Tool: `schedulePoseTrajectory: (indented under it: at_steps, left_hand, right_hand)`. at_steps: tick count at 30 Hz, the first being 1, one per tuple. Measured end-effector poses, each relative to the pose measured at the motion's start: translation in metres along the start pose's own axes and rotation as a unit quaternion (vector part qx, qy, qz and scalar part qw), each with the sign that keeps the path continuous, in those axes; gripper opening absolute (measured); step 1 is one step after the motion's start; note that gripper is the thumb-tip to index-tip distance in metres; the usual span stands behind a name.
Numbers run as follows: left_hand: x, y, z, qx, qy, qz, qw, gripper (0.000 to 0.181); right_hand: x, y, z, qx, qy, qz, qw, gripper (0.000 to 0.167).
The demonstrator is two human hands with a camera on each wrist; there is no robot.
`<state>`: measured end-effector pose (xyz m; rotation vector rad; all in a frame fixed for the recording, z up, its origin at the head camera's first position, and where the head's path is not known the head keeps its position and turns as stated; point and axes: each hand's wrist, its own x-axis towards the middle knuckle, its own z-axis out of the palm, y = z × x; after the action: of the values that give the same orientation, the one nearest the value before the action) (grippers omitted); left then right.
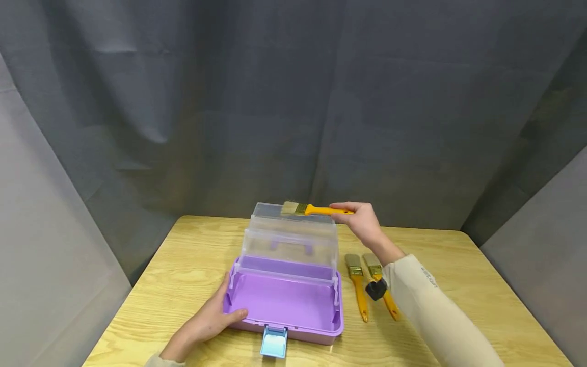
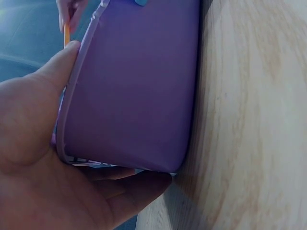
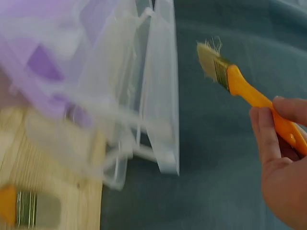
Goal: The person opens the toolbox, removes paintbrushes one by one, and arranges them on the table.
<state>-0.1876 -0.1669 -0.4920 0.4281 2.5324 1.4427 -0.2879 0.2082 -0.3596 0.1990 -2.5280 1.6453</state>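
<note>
A purple plastic storage box (image 1: pixel 284 303) stands on the table, its clear tiered trays (image 1: pixel 289 250) folded up and back. At the box's front left corner my left hand (image 1: pixel 208 318) grips the wall, thumb over the rim and fingers along the side. My right hand (image 1: pixel 359 219) pinches the yellow handle of a paintbrush (image 3: pixel 256 98) above the raised trays. Its pale bristles point left in the head view. Two more paintbrushes lie on the table right of the box, a nearer one (image 1: pixel 357 285) and another (image 1: pixel 373 265) partly hidden by the right wrist's camera.
A light blue latch (image 1: pixel 274 341) hangs open at the box's front. The wooden table (image 1: pixel 183 275) carries everything. Behind it a dark grey curtain (image 1: pixel 284 112) hangs close to the far edge, and pale grey panels (image 1: pixel 50 229) stand at both sides.
</note>
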Motion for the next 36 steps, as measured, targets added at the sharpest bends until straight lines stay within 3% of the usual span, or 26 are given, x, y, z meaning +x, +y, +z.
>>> schedulePoseTrajectory:
  at_steps: [6,9,13,17,24,30,36]
  left_hand:
    - [-0.001,0.000,-0.003,-0.008,0.005,0.000,1.0000,0.107]
    - [-0.002,0.000,-0.004,-0.010,0.006,-0.001,0.9999,0.106]
    - [-0.003,0.000,-0.005,-0.011,0.008,-0.001,0.9999,0.106]
    - [-0.003,0.000,-0.006,-0.010,0.008,0.004,0.9999,0.106]
    - [-0.004,0.000,-0.006,-0.003,0.008,0.002,1.0000,0.106]
    - [-0.003,0.000,-0.006,0.001,0.010,0.000,0.9999,0.106]
    - [-0.003,0.000,-0.006,0.006,0.012,-0.013,0.9998,0.106]
  right_hand:
    - [-0.027,0.018,-0.054,0.025,-0.018,-0.004,0.9995,0.045]
    - [-0.044,0.033,-0.080,0.085,-0.033,-0.008,0.9958,0.043]
    - [-0.065,0.059,-0.114,0.208,-0.069,-0.017,0.9756,0.030]
    - [-0.084,0.090,-0.148,0.281,-0.094,-0.014,0.9548,0.034]
    - [-0.113,0.140,-0.197,0.337,-0.088,0.057,0.9355,0.037]
    - [-0.126,0.179,-0.225,0.384,-0.070,0.115,0.9136,0.037]
    - [-0.135,0.206,-0.237,0.379,-0.047,0.153,0.9114,0.035]
